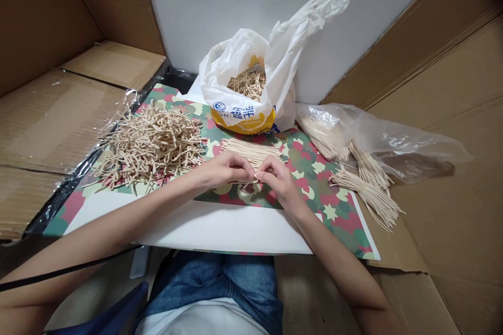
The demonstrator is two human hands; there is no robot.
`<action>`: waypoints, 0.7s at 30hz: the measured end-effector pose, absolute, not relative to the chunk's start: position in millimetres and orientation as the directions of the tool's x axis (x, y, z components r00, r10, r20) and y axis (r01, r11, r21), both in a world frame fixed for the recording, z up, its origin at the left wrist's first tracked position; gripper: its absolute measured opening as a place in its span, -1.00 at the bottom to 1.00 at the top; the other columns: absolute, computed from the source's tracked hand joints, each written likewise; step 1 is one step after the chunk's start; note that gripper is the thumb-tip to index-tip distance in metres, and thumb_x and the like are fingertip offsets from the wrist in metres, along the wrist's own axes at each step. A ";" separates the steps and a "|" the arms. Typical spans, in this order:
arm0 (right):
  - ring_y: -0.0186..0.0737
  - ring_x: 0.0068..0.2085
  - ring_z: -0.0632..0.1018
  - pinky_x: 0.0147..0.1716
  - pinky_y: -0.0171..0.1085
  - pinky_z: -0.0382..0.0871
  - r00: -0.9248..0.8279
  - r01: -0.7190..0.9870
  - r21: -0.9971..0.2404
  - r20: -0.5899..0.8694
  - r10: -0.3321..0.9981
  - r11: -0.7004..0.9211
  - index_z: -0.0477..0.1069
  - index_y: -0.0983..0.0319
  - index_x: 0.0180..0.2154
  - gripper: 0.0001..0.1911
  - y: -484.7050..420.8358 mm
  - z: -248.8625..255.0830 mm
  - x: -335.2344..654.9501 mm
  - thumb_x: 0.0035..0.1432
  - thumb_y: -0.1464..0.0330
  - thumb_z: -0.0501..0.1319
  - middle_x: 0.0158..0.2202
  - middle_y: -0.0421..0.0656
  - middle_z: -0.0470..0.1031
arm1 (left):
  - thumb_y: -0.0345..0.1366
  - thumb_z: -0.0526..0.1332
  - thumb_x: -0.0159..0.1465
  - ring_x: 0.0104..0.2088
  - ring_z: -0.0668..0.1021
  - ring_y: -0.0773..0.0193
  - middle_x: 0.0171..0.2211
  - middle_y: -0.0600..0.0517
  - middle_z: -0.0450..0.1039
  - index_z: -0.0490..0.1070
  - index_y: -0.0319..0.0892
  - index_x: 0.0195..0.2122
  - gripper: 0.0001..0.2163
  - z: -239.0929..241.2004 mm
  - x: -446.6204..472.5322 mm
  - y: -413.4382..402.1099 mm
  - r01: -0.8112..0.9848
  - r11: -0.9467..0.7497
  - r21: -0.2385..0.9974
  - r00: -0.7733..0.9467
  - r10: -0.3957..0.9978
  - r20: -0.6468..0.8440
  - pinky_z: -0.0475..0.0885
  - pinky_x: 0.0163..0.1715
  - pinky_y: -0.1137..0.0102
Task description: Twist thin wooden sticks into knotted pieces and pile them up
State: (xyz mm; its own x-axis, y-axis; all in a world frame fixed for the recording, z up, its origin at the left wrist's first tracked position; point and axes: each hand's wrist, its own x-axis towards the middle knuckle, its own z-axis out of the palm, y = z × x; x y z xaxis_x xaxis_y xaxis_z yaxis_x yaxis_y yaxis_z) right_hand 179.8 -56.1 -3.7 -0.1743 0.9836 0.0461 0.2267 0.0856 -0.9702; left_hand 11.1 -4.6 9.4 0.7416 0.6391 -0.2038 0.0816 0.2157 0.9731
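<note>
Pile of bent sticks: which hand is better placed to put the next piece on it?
Probably left. The left hand lies beside the pile of bent sticks; the right hand is beyond it, farther from the pile.

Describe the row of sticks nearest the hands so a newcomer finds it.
On the camouflage-patterned mat, find the white plastic bag at its far edge. Just past the left hand and right hand, toward that bag, lies a flat row of straight sticks. Unlike the tangled pile to its left and the bundles by the clear bag on the right, it lies loose, side by side.
</note>
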 end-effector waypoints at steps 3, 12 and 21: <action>-0.35 -0.46 0.40 -0.48 -0.34 0.27 -0.232 0.245 -0.963 0.052 0.971 0.110 0.24 0.21 -0.44 -0.90 -55.0 -3.1 180.1 0.08 0.34 0.12 -0.48 -0.26 0.30 | -0.37 0.24 0.00 -0.50 0.47 0.36 -0.55 0.01 0.48 0.46 -0.31 -0.49 -0.90 7.4 10.7 -4.2 0.091 0.162 0.983 0.716 0.675 -0.178 0.33 -0.45 0.49; -0.38 -0.52 0.39 -0.55 -0.37 0.23 -0.212 0.341 -0.922 0.112 0.971 0.181 0.23 0.21 -0.46 -0.90 -55.8 -5.7 179.5 0.06 0.36 0.14 -0.52 -0.28 0.32 | -0.35 0.21 0.02 -0.51 0.44 0.38 -0.56 0.03 0.44 0.45 -0.33 -0.48 -0.88 6.7 11.1 -4.9 0.119 0.205 0.971 0.710 0.666 -0.228 0.31 -0.45 0.48; -0.36 -0.46 0.37 -0.51 -0.36 0.22 -0.099 0.391 -0.897 0.184 0.978 0.208 0.23 0.20 -0.45 -0.91 -56.4 -4.9 179.4 0.05 0.38 0.14 -0.50 -0.28 0.30 | -0.28 0.24 0.05 -0.48 0.36 0.41 -0.53 0.10 0.28 0.33 -0.27 -0.47 -0.84 3.4 15.9 -13.8 0.172 -0.204 0.964 0.506 0.858 0.091 0.27 -0.44 0.49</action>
State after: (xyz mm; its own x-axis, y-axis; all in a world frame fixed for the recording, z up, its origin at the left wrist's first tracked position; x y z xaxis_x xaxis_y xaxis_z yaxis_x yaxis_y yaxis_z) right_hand 179.4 -56.4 -4.9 -0.0992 0.9779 0.1840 0.3909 0.2083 -0.8966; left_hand 15.9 -13.8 3.4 0.5057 0.8578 0.0915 0.1716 -0.2039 0.9638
